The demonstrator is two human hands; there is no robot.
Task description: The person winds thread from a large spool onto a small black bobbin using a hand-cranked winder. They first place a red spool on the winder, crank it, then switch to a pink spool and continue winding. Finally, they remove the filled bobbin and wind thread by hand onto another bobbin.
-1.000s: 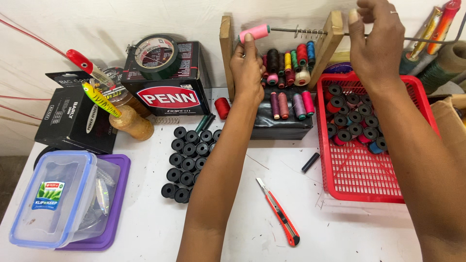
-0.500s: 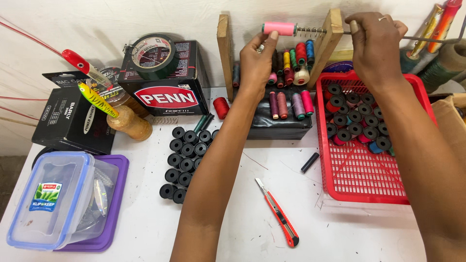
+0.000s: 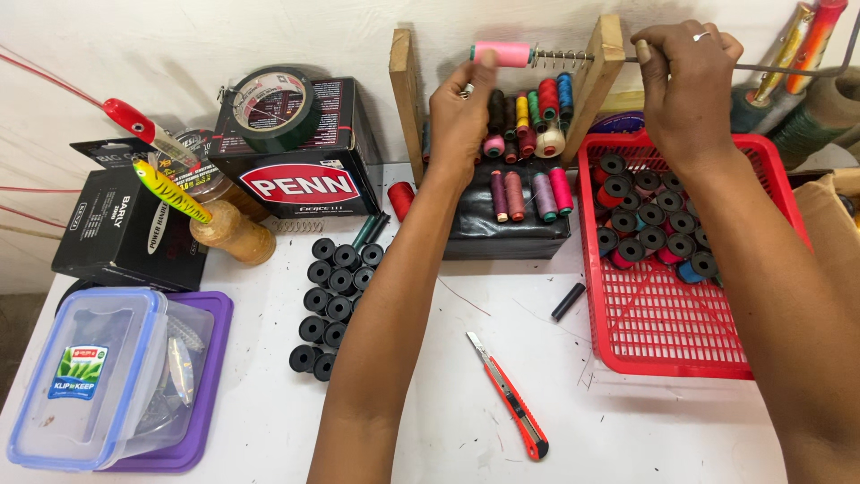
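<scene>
- Left hand (image 3: pixel 461 112): raised at the wooden frame (image 3: pixel 405 90), fingertips closed on the pink spool (image 3: pixel 503 54).
- Pink spool: mounted on the metal rod (image 3: pixel 761 66) between the frame uprights, beside a coil spring (image 3: pixel 562 59).
- Right hand (image 3: pixel 685 76): fist closed around the rod, outside the right upright.
- Red basket (image 3: pixel 667 327): holds black-capped spools grouped in its far half; near half bare.
- Black tray (image 3: pixel 506 235): carries coloured thread spools, under the frame.
- Clear lidded box (image 3: pixel 85 376): rests on a purple lid; contents unclear.
- Loose black spools (image 3: pixel 331 300) and a red utility knife (image 3: pixel 509 397) lie on the table.
</scene>
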